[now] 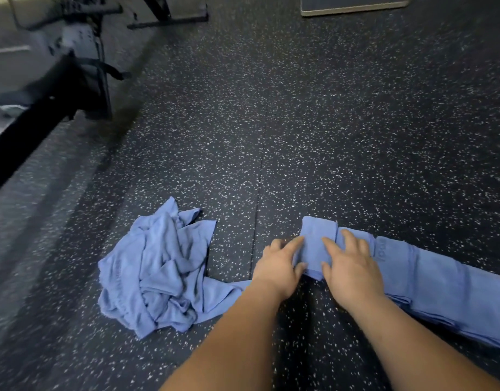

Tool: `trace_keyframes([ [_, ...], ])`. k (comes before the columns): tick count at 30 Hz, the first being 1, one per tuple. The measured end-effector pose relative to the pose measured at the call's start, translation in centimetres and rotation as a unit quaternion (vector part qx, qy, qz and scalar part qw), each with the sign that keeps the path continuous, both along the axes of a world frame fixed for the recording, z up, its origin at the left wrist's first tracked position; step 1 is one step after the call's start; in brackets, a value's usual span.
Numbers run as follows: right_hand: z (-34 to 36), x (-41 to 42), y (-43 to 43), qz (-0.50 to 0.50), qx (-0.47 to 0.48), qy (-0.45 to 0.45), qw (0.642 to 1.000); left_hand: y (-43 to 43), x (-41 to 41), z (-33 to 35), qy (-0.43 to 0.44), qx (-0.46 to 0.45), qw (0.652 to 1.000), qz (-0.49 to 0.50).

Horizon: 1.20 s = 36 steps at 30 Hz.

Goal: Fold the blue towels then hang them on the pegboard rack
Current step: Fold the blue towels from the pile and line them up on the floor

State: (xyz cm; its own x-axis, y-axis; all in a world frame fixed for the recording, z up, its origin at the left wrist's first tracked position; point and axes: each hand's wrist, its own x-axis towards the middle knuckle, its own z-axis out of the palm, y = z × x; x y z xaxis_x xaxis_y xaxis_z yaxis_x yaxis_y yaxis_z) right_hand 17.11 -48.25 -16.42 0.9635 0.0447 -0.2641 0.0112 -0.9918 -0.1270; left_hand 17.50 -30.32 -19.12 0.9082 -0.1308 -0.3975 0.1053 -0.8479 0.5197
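Your left hand (280,266) and right hand (353,269) lie close together, fingers straight, pressing the folded end of the long blue cloth towel (440,283) on the speckled black rubber floor (328,136). It looks soft, light and floppy; pinch both corners of the fold

- Long towel (440,286), right side of the floor: tone-on-tone lettering (382,251) in the same blue as the cloth, just right of my right hand (353,269). It runs far to near. A few rounded characters show, but I cannot make out a word.
- Crumpled towel (158,272), left: a faint line of same-colour marking (119,275) along its left edge. Creased and blurred, not legible.
- Grey panel (79,38) on the dark equipment, far left: small dark marks, too blurred to read.
- Result: no word, brand or number legible here.
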Motion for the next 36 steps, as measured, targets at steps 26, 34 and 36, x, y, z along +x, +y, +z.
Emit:
trace_keyframes([
  [26,1.4,-6.9,20.7,0.248,0.023,0.147,0.957,25.8,-16.6,0.3,0.190,0.197,0.924,0.268],
  [34,2.8,-5.6,21.7,0.262,0.005,0.164,0.951,27.4,-14.9,2.7,0.107,0.189,0.924,0.314],
  [36,4.2,-5.6,22.0,0.267,0.011,0.177,0.947,27.3,-14.8,4.1,0.076,0.170,0.921,0.342],
])
